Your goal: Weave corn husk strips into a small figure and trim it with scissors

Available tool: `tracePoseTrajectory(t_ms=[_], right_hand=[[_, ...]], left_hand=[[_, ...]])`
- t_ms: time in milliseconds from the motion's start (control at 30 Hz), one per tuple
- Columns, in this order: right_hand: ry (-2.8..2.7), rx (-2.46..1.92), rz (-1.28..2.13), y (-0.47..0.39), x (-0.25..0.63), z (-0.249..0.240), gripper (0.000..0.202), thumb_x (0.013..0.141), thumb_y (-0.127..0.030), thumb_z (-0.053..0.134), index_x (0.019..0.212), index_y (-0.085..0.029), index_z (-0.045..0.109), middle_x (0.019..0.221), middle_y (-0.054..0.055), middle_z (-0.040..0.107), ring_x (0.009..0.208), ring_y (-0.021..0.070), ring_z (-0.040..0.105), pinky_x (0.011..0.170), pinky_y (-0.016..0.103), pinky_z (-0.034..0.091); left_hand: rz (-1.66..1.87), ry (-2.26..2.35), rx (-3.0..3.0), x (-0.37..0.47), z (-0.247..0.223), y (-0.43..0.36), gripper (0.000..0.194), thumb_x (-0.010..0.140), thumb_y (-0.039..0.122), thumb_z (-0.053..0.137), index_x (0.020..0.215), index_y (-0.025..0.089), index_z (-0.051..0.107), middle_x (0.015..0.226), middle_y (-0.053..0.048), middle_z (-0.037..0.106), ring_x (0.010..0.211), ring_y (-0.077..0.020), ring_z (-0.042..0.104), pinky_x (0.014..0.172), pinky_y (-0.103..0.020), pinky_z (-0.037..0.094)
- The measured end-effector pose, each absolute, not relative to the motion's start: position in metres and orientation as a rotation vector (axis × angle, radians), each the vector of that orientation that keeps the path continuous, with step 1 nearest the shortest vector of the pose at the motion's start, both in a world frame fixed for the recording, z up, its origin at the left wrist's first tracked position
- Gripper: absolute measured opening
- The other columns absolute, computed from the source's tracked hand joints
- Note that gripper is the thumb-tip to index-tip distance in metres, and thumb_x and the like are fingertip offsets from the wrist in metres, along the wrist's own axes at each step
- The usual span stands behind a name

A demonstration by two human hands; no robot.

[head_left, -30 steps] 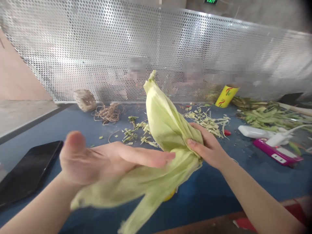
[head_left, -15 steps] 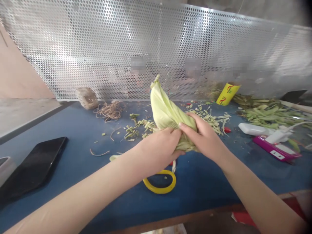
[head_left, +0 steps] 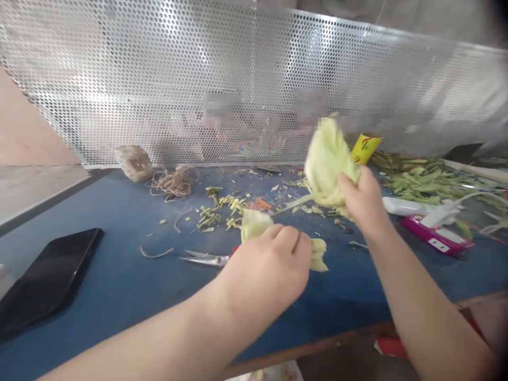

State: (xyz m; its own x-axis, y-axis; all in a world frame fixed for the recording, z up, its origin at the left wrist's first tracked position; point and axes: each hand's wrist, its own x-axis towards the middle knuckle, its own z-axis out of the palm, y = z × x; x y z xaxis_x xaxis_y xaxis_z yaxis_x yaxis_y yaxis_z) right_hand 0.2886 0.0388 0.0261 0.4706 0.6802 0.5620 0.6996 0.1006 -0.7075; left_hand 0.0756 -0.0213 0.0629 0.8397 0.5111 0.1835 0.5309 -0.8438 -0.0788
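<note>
My right hand is closed around a pale green leafy bundle, raised over the table and slightly blurred. Thumb and fingers grip its lower end; its exact kind I cannot tell. Lower and nearer to me, my left hand makes a fist on a crumpled pale green leafy piece, which sticks out on both sides of the fist. A thin pale strip stretches between the bundle and the area above my left hand. Scissors lie on the table, blades to the left, handles hidden behind my left hand.
On the blue table are a black phone, tangled twine, green scraps, a purple power strip, a yellow tube and a leafy pile. A perforated metal screen stands behind.
My hands have parted. The right has moved up and right with the bundle; the left has come away with a crumpled leafy piece and now covers the yellow scissor handle. The blades have come into view.
</note>
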Motion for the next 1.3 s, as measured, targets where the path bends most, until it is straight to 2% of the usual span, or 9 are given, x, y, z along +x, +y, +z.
tracePoseTrajectory(t_ms=[67, 200, 333, 467, 567, 700, 967, 1167, 1300], right_hand=[[-1.197, -1.601, -0.005, 0.047, 0.31, 0.024, 0.035, 0.076, -0.042, 0.047, 0.1, -0.017, 0.054, 0.093, 0.01, 0.062, 0.087, 0.0285, 0.058, 0.075, 0.042, 0.043], [-1.242, -1.564, 0.099, 0.051, 0.321, 0.02, 0.035, 0.074, -0.046, 0.05, 0.099, -0.022, 0.056, 0.092, 0.007, 0.063, 0.088, 0.0283, 0.058, 0.076, 0.041, 0.044], [-1.212, -1.54, 0.246, 0.051, 0.317, 0.02, 0.034, 0.072, -0.046, 0.053, 0.098, -0.024, 0.057, 0.09, 0.006, 0.064, 0.086, 0.028, 0.059, 0.074, 0.041, 0.045], [-1.244, -1.497, 0.375, 0.048, 0.313, 0.023, 0.031, 0.072, -0.045, 0.055, 0.095, -0.025, 0.057, 0.091, 0.005, 0.063, 0.087, 0.0269, 0.059, 0.074, 0.04, 0.046], [-1.299, -1.478, 0.321, 0.046, 0.31, 0.027, 0.03, 0.072, -0.045, 0.054, 0.094, -0.025, 0.058, 0.092, 0.005, 0.063, 0.089, 0.0265, 0.058, 0.077, 0.04, 0.045], [-1.305, -1.461, 0.315, 0.048, 0.312, 0.031, 0.031, 0.072, -0.047, 0.054, 0.095, -0.026, 0.058, 0.091, 0.003, 0.063, 0.088, 0.0259, 0.059, 0.078, 0.04, 0.046], [-1.284, -1.541, 0.499, 0.062, 0.313, 0.027, 0.034, 0.069, -0.045, 0.056, 0.095, -0.023, 0.058, 0.086, 0.004, 0.066, 0.083, 0.0253, 0.062, 0.067, 0.035, 0.051], [-1.292, -1.668, 0.4, 0.097, 0.296, 0.025, 0.032, 0.075, -0.039, 0.049, 0.097, -0.018, 0.057, 0.093, 0.011, 0.065, 0.092, 0.0296, 0.059, 0.074, 0.041, 0.047], [-1.336, -1.708, 0.308, 0.097, 0.261, 0.031, 0.041, 0.07, -0.029, 0.056, 0.106, -0.009, 0.052, 0.114, 0.021, 0.053, 0.112, 0.0359, 0.044, 0.091, 0.05, 0.033]], left_hand=[[-0.313, -0.939, -2.908, 0.073, 0.061, -0.024, 0.03, 0.075, 0.004, 0.048, 0.104, 0.007, 0.055, 0.095, -0.012, 0.062, 0.084, -0.0242, 0.06, 0.072, -0.032, 0.05], [-0.711, -1.187, -3.072, 0.063, 0.055, -0.014, 0.026, 0.085, 0.016, 0.039, 0.105, 0.015, 0.055, 0.098, -0.007, 0.063, 0.085, -0.0181, 0.061, 0.072, -0.026, 0.048], [-0.949, -1.315, -3.093, 0.051, 0.06, -0.009, 0.026, 0.085, 0.029, 0.041, 0.106, 0.023, 0.055, 0.101, -0.002, 0.063, 0.087, -0.0171, 0.059, 0.074, -0.025, 0.043], [-0.968, -1.594, -2.983, 0.044, 0.066, -0.001, 0.023, 0.082, 0.038, 0.043, 0.088, 0.023, 0.06, 0.067, 0.001, 0.061, 0.057, -0.0154, 0.054, 0.052, -0.024, 0.037], [-1.107, -1.77, -2.968, 0.044, 0.066, 0.008, 0.023, 0.079, 0.041, 0.046, 0.083, 0.022, 0.058, 0.063, 0.001, 0.059, 0.056, -0.0161, 0.053, 0.049, -0.024, 0.036], [-1.562, -2.097, -2.97, 0.042, 0.062, 0.011, 0.026, 0.075, 0.042, 0.053, 0.087, 0.02, 0.058, 0.074, -0.003, 0.063, 0.066, -0.0186, 0.059, 0.053, -0.025, 0.043], [-2.248, -2.892, -2.76, 0.027, 0.051, 0.007, 0.015, 0.077, 0.032, 0.055, 0.081, 0.018, 0.057, 0.066, -0.003, 0.062, 0.057, -0.0199, 0.063, 0.054, -0.035, 0.054], [-2.652, -2.818, -2.372, 0.016, 0.035, 0.005, 0.007, 0.076, 0.017, 0.056, 0.082, 0.016, 0.06, 0.08, -0.006, 0.064, 0.08, -0.0222, 0.063, 0.066, -0.04, 0.056], [-2.74, -2.7, -2.338, 0.012, 0.027, 0.004, 0.012, 0.073, 0.02, 0.06, 0.085, 0.016, 0.059, 0.08, -0.005, 0.064, 0.078, -0.0208, 0.063, 0.066, -0.036, 0.056]])
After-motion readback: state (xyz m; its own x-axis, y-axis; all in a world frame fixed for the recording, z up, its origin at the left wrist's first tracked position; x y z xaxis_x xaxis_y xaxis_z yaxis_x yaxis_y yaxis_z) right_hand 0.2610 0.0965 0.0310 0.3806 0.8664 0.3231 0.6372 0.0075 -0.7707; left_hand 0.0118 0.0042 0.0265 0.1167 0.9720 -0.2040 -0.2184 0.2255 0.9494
